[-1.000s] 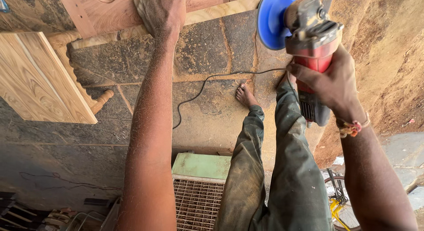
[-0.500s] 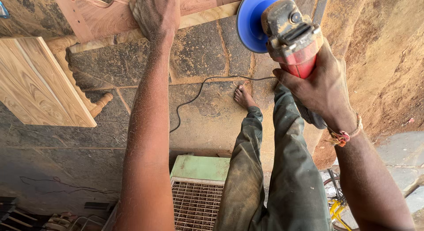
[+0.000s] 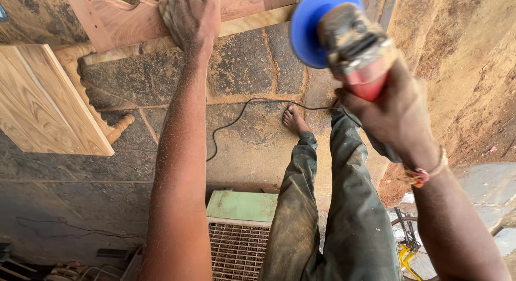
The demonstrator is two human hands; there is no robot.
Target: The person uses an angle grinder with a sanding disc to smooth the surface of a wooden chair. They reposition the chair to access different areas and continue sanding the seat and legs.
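My left hand (image 3: pixel 189 17) presses down on the carved wooden board (image 3: pixel 134 20) at the top of the view, fingers curled over its edge. My right hand (image 3: pixel 395 111) grips the red grinder (image 3: pixel 355 50), fingers wrapped tight round the body, its blue disc (image 3: pixel 306 31) raised clear of the wood and to its right. Its black cord (image 3: pixel 236 117) trails across the dusty stone floor (image 3: pixel 247 71). I judge this the approach before sanding; the next move calls for lowering the disc flat and gently onto the board.
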